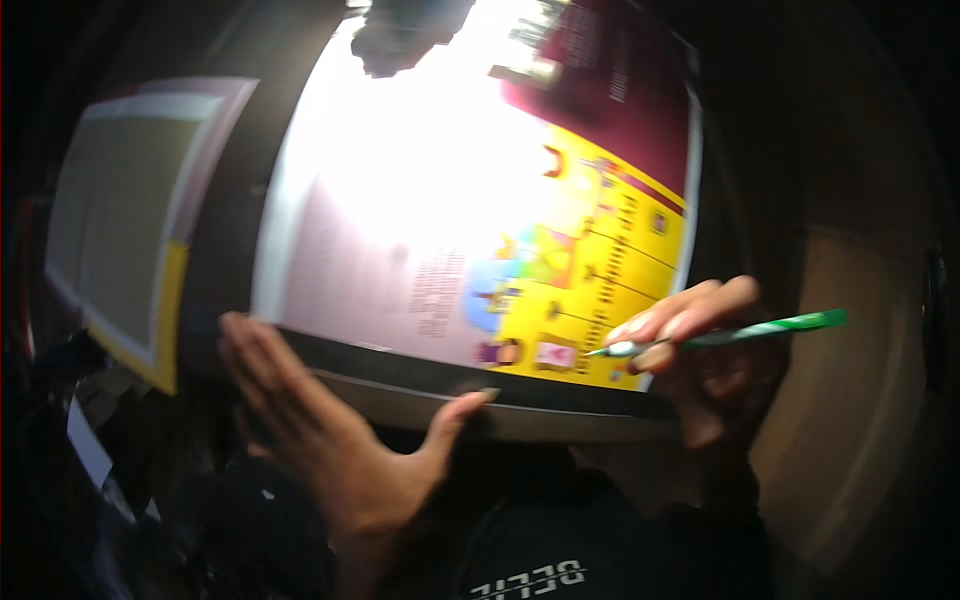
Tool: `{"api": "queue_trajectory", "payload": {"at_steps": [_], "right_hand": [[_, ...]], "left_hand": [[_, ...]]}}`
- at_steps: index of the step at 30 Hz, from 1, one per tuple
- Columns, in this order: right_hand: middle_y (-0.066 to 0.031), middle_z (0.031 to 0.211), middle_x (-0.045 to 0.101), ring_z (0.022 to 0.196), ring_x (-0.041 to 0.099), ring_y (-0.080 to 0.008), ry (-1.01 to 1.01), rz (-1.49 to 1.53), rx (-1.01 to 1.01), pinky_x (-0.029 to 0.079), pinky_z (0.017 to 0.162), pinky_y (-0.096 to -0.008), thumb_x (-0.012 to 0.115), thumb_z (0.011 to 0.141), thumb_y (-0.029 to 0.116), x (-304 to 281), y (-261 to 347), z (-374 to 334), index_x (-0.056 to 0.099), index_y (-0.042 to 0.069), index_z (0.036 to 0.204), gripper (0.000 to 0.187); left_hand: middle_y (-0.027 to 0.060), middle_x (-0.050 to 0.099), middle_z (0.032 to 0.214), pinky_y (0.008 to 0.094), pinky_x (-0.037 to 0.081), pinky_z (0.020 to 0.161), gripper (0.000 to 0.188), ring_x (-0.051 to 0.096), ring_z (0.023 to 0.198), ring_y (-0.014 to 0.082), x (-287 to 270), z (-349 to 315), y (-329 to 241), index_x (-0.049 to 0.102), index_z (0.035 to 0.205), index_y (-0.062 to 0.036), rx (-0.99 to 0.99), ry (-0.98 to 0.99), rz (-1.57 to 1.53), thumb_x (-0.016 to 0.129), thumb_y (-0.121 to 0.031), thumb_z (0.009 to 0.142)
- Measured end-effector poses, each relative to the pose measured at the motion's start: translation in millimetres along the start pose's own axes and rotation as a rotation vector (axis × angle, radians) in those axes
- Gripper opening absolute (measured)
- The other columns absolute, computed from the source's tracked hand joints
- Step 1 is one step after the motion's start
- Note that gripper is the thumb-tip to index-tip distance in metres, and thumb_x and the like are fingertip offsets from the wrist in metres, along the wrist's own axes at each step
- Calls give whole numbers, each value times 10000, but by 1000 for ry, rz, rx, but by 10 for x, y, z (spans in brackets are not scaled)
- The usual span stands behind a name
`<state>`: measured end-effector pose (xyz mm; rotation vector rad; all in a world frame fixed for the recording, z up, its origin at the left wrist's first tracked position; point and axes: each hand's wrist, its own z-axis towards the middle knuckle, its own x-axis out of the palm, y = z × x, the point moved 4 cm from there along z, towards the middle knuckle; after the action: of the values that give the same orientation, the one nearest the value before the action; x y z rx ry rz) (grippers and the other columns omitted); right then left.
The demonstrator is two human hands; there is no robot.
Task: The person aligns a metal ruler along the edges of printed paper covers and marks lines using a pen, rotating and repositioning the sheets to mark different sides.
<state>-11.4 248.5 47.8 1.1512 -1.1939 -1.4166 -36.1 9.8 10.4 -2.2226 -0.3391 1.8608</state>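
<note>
A large printed sheet [380, 290], maroon, yellow and pale, lies in front of me with strong glare over its middle and upper left. My right hand [705, 345] pinches a green and white pen [770, 328]. The pen's tip points left and meets, or hovers just over, the yellow panel near the sheet's lower right corner; contact is hard to tell. My left hand [350, 430] lies spread at the lower left, fingertips by the sheet's corner and thumb along the dark near edge of the table [590, 397]. It holds nothing.
To the left lies another sheet or board [125, 210] with a grey middle and a pale and yellow border. A dark object [405, 35] stands at the far edge, beside the bright light. Brown wooden flooring or furniture [850, 400] shows at the right.
</note>
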Motion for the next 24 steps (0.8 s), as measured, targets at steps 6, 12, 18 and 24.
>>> {"api": "queue_trajectory", "payload": {"at_steps": [6, 12, 18, 24], "right_hand": [[-145, 953, 710, 974, 715, -204, 5, -37, 145, 577, 878, -332, 742, 814, -114, -226, -190, -443, 637, 3, 967, 219], [-144, 954, 701, 921, 716, -191, -74, 99, 102, 567, 833, -314, 736, 838, -90, -227, -366, -595, 593, 7, 991, 231], [-150, 892, 666, 840, 707, -224, 18, 0, 52, 583, 817, -353, 711, 842, -114, -258, -371, -535, 529, 17, 975, 261], [-153, 886, 662, 834, 702, -222, 7, -17, 19, 581, 808, -352, 715, 843, -105, -226, -349, -529, 530, 18, 976, 259]], "left_hand": [[198, 69, 1662, 674, 76, 1184, 1325, 93, 1531, 402, 50, 4, -71, 44, 1598, -114, 33, -58, 97, 842, -600, 659], [191, 57, 1665, 703, 58, 1171, 1277, 88, 1532, 403, 65, -27, -45, 45, 1600, -135, 6, -47, 168, 765, -680, 697], [217, 41, 1658, 672, 40, 1189, 1243, 69, 1530, 418, 148, -3, 16, 44, 1598, -132, 92, -67, 39, 742, -677, 725], [204, 49, 1656, 610, 59, 1218, 1361, 68, 1536, 392, 123, 10, 12, 36, 1586, -99, 66, -49, 42, 878, -566, 625]]}}
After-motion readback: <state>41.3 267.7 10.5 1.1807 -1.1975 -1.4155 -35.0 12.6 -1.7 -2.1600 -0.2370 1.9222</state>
